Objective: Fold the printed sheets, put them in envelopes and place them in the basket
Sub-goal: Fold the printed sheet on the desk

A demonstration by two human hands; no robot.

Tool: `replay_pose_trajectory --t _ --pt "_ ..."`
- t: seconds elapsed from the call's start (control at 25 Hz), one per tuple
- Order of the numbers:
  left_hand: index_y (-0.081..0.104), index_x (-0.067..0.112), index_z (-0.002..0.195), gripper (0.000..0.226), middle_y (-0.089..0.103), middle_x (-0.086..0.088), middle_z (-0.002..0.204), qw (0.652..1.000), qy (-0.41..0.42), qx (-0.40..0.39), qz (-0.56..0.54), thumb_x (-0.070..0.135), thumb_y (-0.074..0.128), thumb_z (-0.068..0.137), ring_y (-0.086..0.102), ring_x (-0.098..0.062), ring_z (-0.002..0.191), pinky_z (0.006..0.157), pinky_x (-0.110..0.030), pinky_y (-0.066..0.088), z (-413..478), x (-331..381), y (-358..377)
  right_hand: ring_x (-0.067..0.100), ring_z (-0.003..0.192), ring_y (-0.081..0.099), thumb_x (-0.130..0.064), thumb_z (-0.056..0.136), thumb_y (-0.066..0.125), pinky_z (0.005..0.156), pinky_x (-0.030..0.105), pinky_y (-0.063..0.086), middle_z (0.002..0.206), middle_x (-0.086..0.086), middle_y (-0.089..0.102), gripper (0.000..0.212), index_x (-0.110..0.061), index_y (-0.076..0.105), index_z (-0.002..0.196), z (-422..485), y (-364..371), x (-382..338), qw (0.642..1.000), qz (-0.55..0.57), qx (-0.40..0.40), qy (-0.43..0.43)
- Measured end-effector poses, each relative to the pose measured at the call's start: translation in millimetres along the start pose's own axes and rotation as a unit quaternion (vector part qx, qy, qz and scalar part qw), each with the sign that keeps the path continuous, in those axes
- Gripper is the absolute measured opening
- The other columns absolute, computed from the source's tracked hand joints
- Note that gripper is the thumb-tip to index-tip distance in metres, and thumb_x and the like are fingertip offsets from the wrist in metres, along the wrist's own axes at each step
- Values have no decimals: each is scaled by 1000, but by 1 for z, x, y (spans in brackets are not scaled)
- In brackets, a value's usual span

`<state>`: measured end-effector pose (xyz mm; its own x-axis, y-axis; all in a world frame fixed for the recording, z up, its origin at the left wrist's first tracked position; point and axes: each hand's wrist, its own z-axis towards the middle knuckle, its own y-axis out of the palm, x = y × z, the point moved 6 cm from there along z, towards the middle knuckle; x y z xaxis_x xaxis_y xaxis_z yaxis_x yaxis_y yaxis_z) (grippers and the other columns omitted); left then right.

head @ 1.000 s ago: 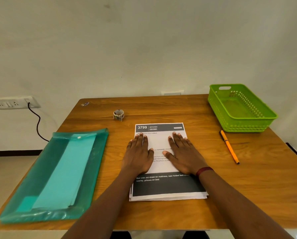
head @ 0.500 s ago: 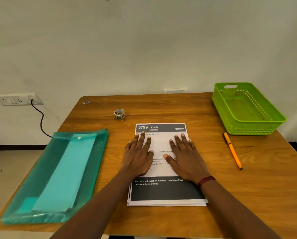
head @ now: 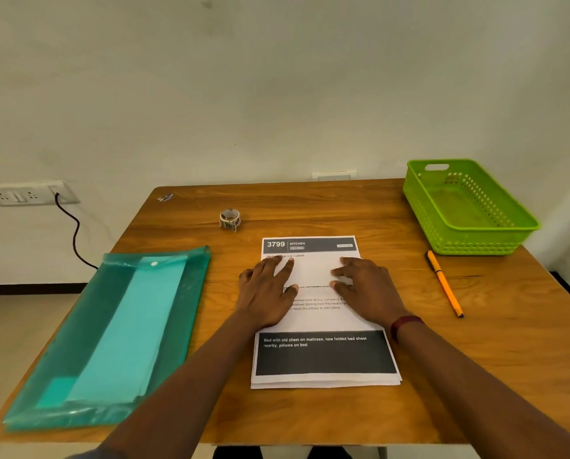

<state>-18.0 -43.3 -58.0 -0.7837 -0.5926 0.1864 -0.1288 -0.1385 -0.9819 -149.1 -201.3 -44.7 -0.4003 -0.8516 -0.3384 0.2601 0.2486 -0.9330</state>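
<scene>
The stack of printed sheets [head: 323, 356] lay in the middle of the wooden table [head: 475, 376], directly in front of the person. Its long axis ran straight away from the body, with the "3799 KITCHEN" header at the far end. Both hands rested on the far half of the top sheet, so the stack's near short edge lay behind them, toward the person. That suggested any fold would run across the long axis. The left hand [head: 267, 293] lay released and flat, its fingers spread on the paper by the stack's left edge. The right hand [head: 364, 289] sat by the stack's right edge with its fingers bent and their tips on the paper, and no sheet looked pinched or lifted. Left of the stack, nearer the left hand, lay a teal snap-button folder [head: 190, 293]. It held what looked like pale turquoise envelopes [head: 128, 332]. Right of the stack and beyond it, nearer the right hand, stood the green basket [head: 475, 241] with nothing visible inside. An orange pen [head: 444, 283] lay between the stack and the basket, and a small tape roll [head: 230, 219] sat beyond the stack's far left corner.
</scene>
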Motion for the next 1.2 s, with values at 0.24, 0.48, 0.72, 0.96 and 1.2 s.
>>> replay_pose_trajectory --t 0.24,0.48,0.72,0.96,1.2 --pt "21 37 152 72 27 4 156 997 -6 -45 -55 60 50 91 23 -21 143 109 -50 21 11 -7 -13 26 136 34 -49 83 68 107 44 35 148 4 40 71 -28 39 144 33 -5 -1 993 -61 -102 5" --pt "27 39 147 80 31 1 147 998 -22 -38 -41 58 67 81 25 -24 136 104 -54 27 15 -3 -28 25 124 35 -52 78 71 100 41 39 132 6 40 80 -28 35 145 38 -9 -3 993 -87 -83 -10" --pt "28 40 146 78 39 1 137 998 6 58 -39 47 71 82 35 -21 130 98 -47 28 3 -4 -43 22 112 42 -44 75 77 86 35 39 119 3 47 66 -28 51 133 18 -22 -11 998 -57 11 -40" --pt "52 32 132 48 53 5 138 991 12 109 -72 37 68 88 48 -19 125 100 -43 25 -13 -7 -57 23 106 50 -28 82 74 83 35 41 114 2 59 42 -24 62 122 1 -39 -19 994 -22 83 -61" --pt "72 22 108 23 69 4 111 983 70 145 -84 29 68 87 62 -15 98 91 -40 45 -31 -2 -56 21 96 59 -21 85 72 78 34 41 102 -1 70 19 -21 72 104 -20 -42 -26 985 -13 131 -112"
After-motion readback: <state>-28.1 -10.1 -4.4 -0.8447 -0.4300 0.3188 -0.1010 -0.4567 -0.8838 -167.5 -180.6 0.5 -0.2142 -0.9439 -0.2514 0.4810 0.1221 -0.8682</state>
